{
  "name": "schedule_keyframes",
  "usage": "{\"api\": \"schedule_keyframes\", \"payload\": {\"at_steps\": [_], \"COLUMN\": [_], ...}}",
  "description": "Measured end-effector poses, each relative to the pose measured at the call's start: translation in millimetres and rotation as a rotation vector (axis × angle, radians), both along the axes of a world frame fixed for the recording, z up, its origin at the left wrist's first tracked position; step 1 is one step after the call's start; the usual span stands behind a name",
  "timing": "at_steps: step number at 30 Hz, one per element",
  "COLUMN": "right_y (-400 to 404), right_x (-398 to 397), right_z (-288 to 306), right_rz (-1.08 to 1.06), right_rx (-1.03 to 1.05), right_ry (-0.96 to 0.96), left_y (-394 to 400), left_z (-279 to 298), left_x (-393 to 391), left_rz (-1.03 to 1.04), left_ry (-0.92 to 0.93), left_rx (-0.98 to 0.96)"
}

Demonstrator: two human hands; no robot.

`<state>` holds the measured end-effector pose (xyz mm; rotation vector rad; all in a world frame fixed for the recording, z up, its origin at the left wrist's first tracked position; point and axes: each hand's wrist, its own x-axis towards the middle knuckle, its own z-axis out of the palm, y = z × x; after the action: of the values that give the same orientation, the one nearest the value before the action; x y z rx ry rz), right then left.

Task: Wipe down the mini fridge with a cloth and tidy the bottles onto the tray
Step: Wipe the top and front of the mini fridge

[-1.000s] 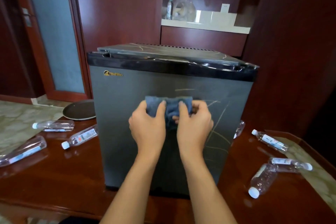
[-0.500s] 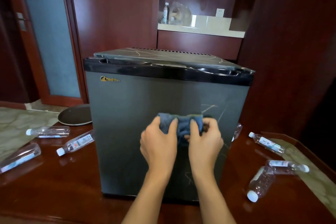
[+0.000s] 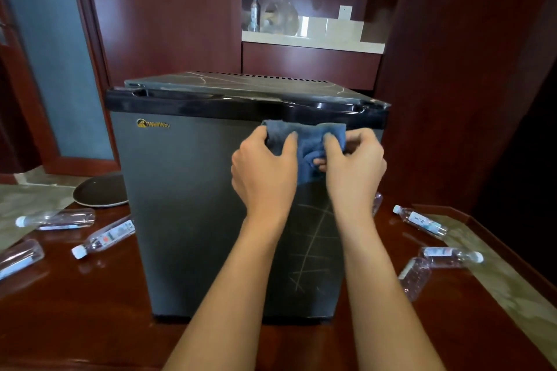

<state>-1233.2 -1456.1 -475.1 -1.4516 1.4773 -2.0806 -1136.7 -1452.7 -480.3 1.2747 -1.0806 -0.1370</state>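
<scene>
A grey mini fridge (image 3: 187, 205) with a black top band stands on the dark wooden table (image 3: 90, 310). My left hand (image 3: 265, 172) and my right hand (image 3: 352, 169) both grip a blue cloth (image 3: 307, 141) pressed against the upper right of the fridge door, just under the black band. Pale streaks mark the door below the hands. Clear plastic bottles lie on their sides: three on the left (image 3: 57, 218) (image 3: 104, 238) (image 3: 19, 257) and several on the right (image 3: 420, 221) (image 3: 452, 256) (image 3: 414, 278). A dark round tray (image 3: 99, 191) sits behind the fridge's left side.
A raised wooden rim (image 3: 494, 238) borders the table on the right. Behind the fridge, a wall shelf (image 3: 313, 41) holds an upright bottle (image 3: 255, 13) and a clear bag. A door with a blue panel (image 3: 51, 54) is at the left.
Both hands carried the cloth down and to the right on the door, then up to just below the black band. The bottles and tray have not moved.
</scene>
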Motion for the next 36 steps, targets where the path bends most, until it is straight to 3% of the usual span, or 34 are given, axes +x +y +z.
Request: {"api": "schedule_keyframes", "payload": {"at_steps": [7,17,22,27,36], "right_y": [15,-5,-3,16,1], "right_x": [-1,-44,-43,-39,-53], "right_z": [-73,6,-47,-109,-8], "right_rz": [0.019,-0.095,-0.124,-0.066,-0.087], "right_rx": [0.162,-0.046,-0.024,0.164,-0.057], "right_ry": [-0.066,0.083,0.050,-0.050,0.053], "left_y": [16,-4,-2,14,-2], "left_z": [-68,10,-34,-91,-2], "left_x": [-4,-43,-41,-38,-37], "left_rz": [0.023,-0.028,-0.042,-0.036,-0.022], "left_ry": [-0.055,-0.062,-0.143,-0.197,-0.178], "left_rx": [0.190,-0.048,0.071,0.242,-0.044]}}
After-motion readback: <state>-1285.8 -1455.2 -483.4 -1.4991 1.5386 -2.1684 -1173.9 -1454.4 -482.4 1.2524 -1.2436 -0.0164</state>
